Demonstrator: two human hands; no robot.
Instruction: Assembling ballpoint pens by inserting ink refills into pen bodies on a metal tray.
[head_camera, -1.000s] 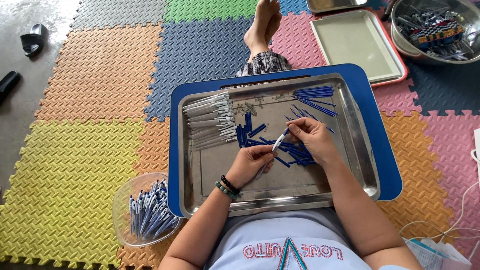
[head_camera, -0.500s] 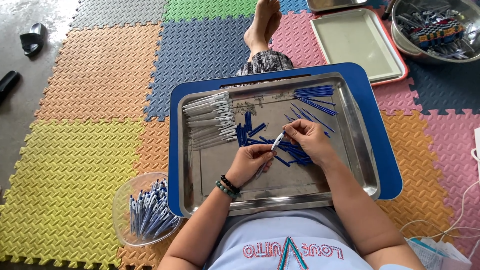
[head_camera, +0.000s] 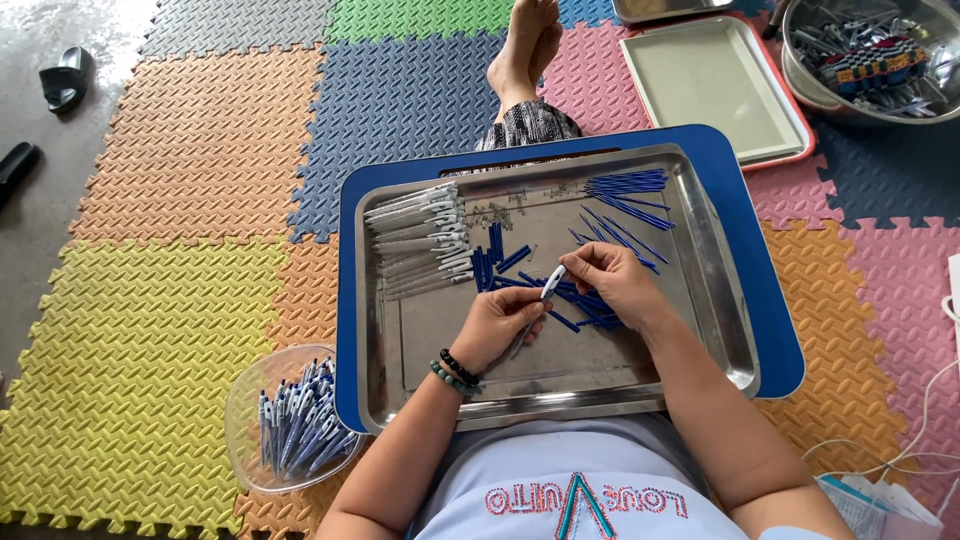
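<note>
A steel tray (head_camera: 720, 330) rests on a blue tray (head_camera: 770, 290) over my lap. My left hand (head_camera: 500, 325) and my right hand (head_camera: 612, 280) meet over its middle, both gripping one white pen barrel (head_camera: 552, 283) with a dark tip. Under my right hand lies a scatter of short blue pen parts (head_camera: 590, 305). A row of white pen barrels (head_camera: 420, 240) lies at the tray's left. Thin blue refills (head_camera: 625, 185) lie at the far right, and small springs (head_camera: 500, 210) at the far side.
A clear bowl (head_camera: 245, 400) of finished blue and white pens stands by my left elbow. Beyond the trays sit an empty pale tray (head_camera: 715, 85) with a red rim and a steel bowl (head_camera: 800, 60) of parts. Coloured foam mats (head_camera: 180, 190) cover the floor. My foot (head_camera: 525, 45) stretches ahead.
Both hands stay over the tray's middle with the pen barrel between them; only slight finger movement shows.
</note>
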